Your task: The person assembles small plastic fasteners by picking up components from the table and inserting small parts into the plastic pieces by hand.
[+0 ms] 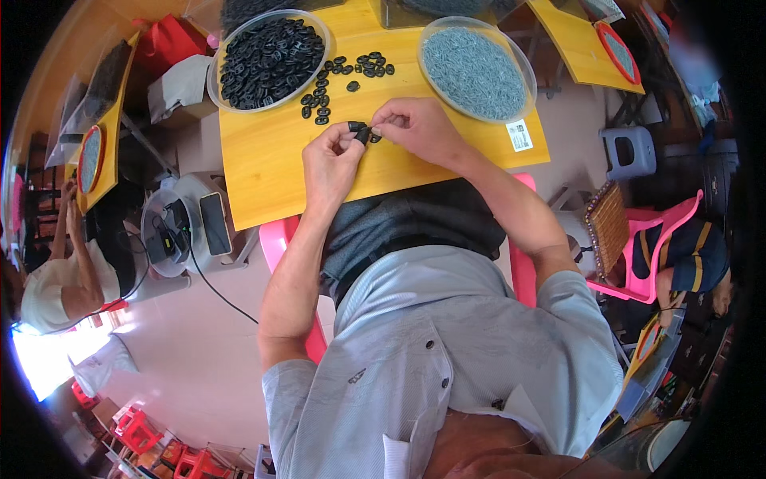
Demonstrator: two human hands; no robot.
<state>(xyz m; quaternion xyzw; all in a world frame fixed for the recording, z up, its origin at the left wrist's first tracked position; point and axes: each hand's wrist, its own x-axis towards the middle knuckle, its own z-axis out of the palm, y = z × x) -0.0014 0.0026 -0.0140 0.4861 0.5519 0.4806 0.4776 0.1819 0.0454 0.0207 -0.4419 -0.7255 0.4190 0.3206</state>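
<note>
Over the front part of the yellow tabletop (271, 176), my two hands meet at the fingertips. My left hand (331, 164) wears black covers on its thumb and a finger, and these pinch together at a small black oval piece (376, 138). Pressed close beside it, the fingers of my right hand (419, 132) are closed in a pinch; whatever is between them is too small to make out. Loose black oval pieces with holes (321, 100) lie scattered beyond my hands. A clear round tub (325, 60) heaped with such black pieces (271, 60) stands at the back left.
At the back right, another clear tub (523, 104) holds many small silvery pins or screws (471, 68). A white label (520, 136) sticks to the table's right corner. On a grey stool to the left lies a phone (215, 223). Two other people sit at left and right.
</note>
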